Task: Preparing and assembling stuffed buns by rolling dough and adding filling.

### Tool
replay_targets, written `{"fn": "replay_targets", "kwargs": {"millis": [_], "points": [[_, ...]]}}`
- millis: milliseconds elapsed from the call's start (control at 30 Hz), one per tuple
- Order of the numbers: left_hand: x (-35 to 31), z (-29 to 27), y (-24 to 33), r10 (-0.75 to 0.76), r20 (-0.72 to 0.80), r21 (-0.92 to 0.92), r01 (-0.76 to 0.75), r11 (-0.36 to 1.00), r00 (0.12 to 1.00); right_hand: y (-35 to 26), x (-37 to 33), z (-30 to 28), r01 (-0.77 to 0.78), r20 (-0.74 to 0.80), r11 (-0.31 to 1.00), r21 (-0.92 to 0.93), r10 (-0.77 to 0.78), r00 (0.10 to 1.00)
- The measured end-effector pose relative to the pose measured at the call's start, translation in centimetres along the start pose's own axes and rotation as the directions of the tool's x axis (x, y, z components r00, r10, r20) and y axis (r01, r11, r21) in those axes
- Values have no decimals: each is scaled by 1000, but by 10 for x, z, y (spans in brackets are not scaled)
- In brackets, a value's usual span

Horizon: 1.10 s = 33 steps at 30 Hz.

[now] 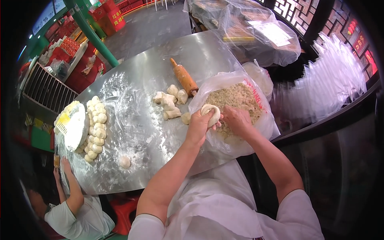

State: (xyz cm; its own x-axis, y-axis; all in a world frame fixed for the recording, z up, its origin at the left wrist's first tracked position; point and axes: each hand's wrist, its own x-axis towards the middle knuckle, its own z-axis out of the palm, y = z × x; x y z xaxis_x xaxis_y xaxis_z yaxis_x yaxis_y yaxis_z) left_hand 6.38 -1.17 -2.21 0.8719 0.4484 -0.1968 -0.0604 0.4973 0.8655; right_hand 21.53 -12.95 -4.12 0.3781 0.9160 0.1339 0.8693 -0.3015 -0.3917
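A round piece of dough [215, 115], cupped and hollow at its top, sits in the curled fingers of my left hand [198, 127]. Just to its right, my right hand [237, 120] hangs over the filling with its fingers bent together; their tips are partly hidden, and I cannot make out what they hold. Below both hands lies a clear plastic bag [240, 149], spread open around a heap of pale, crumbly filling [234, 97]. Cut dough lumps [169, 105] and a wooden rolling pin [185, 78] lie beyond my left hand.
The metal table [132, 94] is dusted with flour. At its left stand stacked dough balls [97, 124] beside a white, round, floury container [76, 129]. One flattened dough ball [125, 162] lies nearer. A co-worker [82, 210] works at the left edge. Plastic-covered trays [244, 30] stand behind.
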Motion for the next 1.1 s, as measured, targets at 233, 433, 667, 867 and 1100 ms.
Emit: {"fn": "replay_targets", "kwargs": {"millis": [233,433,667,867,1100], "points": [[5,2,-1,-29,-238,37,38,999,971,-12,-5,-55,101,-32,917,385,-96,995],[13,11,-9,101,-88,147,-88,985,991,-15,-10,-43,171,-146,861,479,-114,983],[15,17,-16,146,-108,580,-57,813,983,-9,-10,-22,288,-178,922,261,-247,953],[7,4,-10,86,-88,11,-86,996,992,8,-15,-36,38,-72,923,384,-11,997],[-6,23,4,-19,-87,-301,-8,954,996,-1,-26,-32,198,-78,936,292,-183,980]]}}
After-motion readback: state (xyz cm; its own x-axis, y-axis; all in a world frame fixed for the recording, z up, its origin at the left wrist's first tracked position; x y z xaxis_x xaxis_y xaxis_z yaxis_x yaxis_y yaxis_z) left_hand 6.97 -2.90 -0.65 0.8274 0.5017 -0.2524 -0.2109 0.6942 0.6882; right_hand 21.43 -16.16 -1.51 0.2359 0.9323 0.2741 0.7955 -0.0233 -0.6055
